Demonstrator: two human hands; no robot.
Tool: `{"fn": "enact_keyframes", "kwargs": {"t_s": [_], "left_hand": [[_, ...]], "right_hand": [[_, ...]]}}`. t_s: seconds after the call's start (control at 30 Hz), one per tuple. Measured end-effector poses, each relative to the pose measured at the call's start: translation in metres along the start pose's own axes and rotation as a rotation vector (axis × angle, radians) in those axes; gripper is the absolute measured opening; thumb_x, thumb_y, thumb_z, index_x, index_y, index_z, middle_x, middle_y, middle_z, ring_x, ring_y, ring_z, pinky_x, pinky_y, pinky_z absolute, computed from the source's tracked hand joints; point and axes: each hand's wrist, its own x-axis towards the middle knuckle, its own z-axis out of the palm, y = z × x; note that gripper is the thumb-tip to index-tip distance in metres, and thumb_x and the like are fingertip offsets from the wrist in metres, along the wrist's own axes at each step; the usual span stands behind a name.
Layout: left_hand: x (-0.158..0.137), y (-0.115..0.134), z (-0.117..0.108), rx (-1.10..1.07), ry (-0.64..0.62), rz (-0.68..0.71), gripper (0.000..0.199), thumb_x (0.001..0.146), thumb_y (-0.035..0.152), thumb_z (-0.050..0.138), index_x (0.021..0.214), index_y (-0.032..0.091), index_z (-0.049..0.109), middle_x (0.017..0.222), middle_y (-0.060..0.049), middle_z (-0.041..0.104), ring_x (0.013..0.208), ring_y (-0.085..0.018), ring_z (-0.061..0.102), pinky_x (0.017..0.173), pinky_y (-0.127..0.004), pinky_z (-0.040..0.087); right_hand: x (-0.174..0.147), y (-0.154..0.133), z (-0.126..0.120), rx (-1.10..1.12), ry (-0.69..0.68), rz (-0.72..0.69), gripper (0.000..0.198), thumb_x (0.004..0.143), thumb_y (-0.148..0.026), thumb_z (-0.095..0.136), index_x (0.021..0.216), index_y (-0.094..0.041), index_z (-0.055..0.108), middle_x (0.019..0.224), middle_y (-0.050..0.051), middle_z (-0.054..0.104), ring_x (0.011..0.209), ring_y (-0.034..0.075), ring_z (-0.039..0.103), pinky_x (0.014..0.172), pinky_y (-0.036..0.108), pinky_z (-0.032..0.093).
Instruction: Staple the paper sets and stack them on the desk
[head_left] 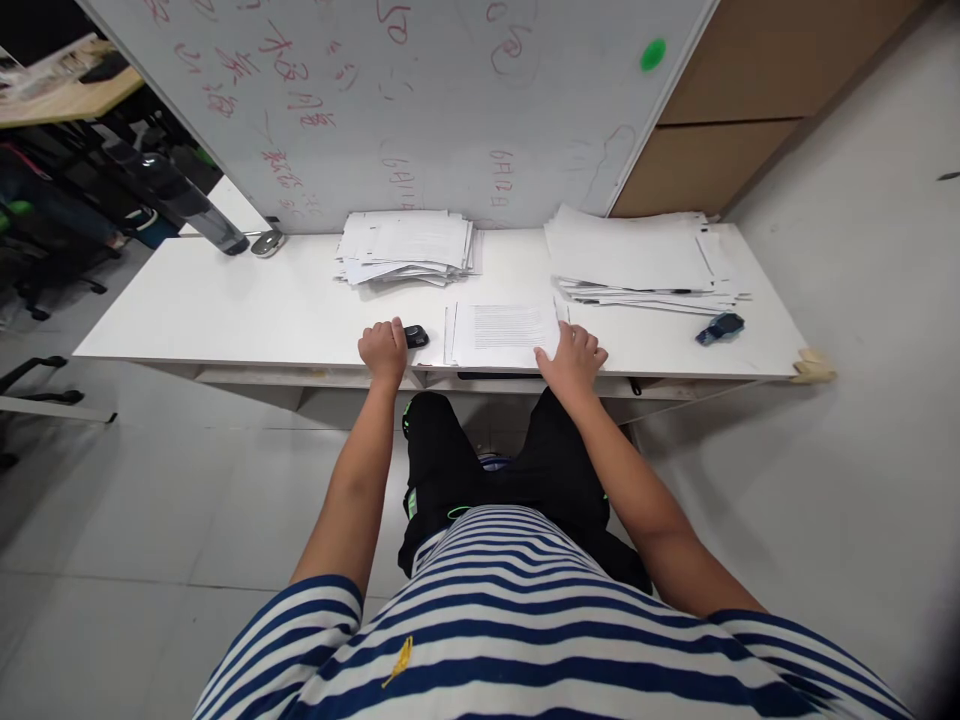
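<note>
Near the front edge of the white desk [240,310], my left hand [383,352] is closed around a small black stapler [416,337]; only its rounded end sticks out to the right. A thin set of printed sheets [510,333] lies flat in front of me, its edges slightly uneven. At the lower right corner of the sheets rests my right hand [573,362], its thumb on the paper's edge and its fingers spread on the desk side.
Behind the sheets lie two paper stacks, a left stack [409,243] and a wider right stack [630,255]. A dark blue object [720,328] is at the right. A computer mouse [268,243] and a water bottle [187,195] stand left, before the whiteboard [450,110].
</note>
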Motion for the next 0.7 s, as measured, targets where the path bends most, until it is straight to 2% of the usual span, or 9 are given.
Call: {"fn": "enact_keyframes", "kwargs": {"t_s": [0.07, 0.13, 0.3, 0.4, 0.5, 0.6, 0.7], "left_hand": [[-0.001, 0.0, 0.001, -0.002, 0.005, 0.003, 0.046, 0.106, 0.04, 0.029, 0.076, 0.022, 0.058, 0.088, -0.013, 0.067, 0.092, -0.028, 0.058, 0.077, -0.04, 0.033], [-0.001, 0.0, 0.0, -0.007, 0.003, -0.001, 0.046, 0.106, 0.042, 0.029, 0.076, 0.022, 0.058, 0.088, -0.013, 0.067, 0.093, -0.028, 0.058, 0.078, -0.04, 0.034], [0.005, 0.0, -0.01, 0.007, -0.091, 0.011, 0.044, 0.105, 0.043, 0.032, 0.077, 0.022, 0.058, 0.093, -0.015, 0.068, 0.099, -0.03, 0.059, 0.083, -0.041, 0.036], [0.011, -0.004, -0.019, 0.027, -0.156, 0.048, 0.041, 0.104, 0.042, 0.034, 0.078, 0.022, 0.058, 0.097, -0.015, 0.069, 0.103, -0.03, 0.059, 0.089, -0.043, 0.037], [0.018, -0.008, -0.032, 0.036, -0.18, 0.057, 0.038, 0.104, 0.042, 0.037, 0.081, 0.022, 0.06, 0.099, -0.015, 0.07, 0.107, -0.031, 0.06, 0.098, -0.046, 0.036], [0.032, -0.006, -0.05, -0.006, -0.176, 0.073, 0.027, 0.099, 0.044, 0.05, 0.093, 0.022, 0.064, 0.108, -0.013, 0.071, 0.114, -0.031, 0.059, 0.107, -0.049, 0.033], [0.062, 0.01, -0.065, -0.147, -0.172, 0.122, 0.029, 0.097, 0.045, 0.053, 0.111, 0.022, 0.063, 0.121, -0.011, 0.069, 0.118, -0.027, 0.059, 0.106, -0.042, 0.04]], "right_hand": [[-0.005, 0.0, 0.005, -0.055, 0.053, -0.006, 0.076, 0.089, -0.042, 0.056, 0.156, -0.013, 0.034, 0.165, 0.025, 0.029, 0.151, 0.043, 0.024, 0.116, 0.072, 0.02], [-0.007, 0.004, 0.01, -0.05, 0.103, 0.005, 0.078, 0.092, -0.045, 0.052, 0.159, -0.015, 0.027, 0.17, 0.024, 0.017, 0.156, 0.041, 0.011, 0.118, 0.074, 0.013], [0.007, 0.032, 0.017, 0.029, 0.294, 0.063, 0.067, 0.094, -0.042, 0.041, 0.155, -0.015, 0.031, 0.169, 0.024, 0.015, 0.158, 0.042, 0.007, 0.117, 0.076, 0.011], [0.024, 0.052, 0.019, 0.013, 0.351, 0.039, 0.065, 0.094, -0.037, 0.041, 0.154, -0.014, 0.033, 0.169, 0.026, 0.011, 0.158, 0.042, 0.004, 0.116, 0.077, 0.013], [0.038, 0.064, 0.022, -0.02, 0.343, -0.008, 0.067, 0.093, -0.033, 0.042, 0.155, -0.012, 0.03, 0.17, 0.026, 0.005, 0.159, 0.042, 0.0, 0.116, 0.076, 0.017], [0.044, 0.066, 0.026, -0.034, 0.304, -0.009, 0.071, 0.093, -0.035, 0.043, 0.158, -0.011, 0.026, 0.171, 0.025, 0.001, 0.159, 0.042, -0.004, 0.116, 0.074, 0.018], [0.047, 0.065, 0.029, -0.026, 0.263, 0.036, 0.074, 0.095, -0.04, 0.043, 0.159, -0.011, 0.023, 0.171, 0.025, 0.001, 0.159, 0.042, -0.006, 0.117, 0.074, 0.016]]}}
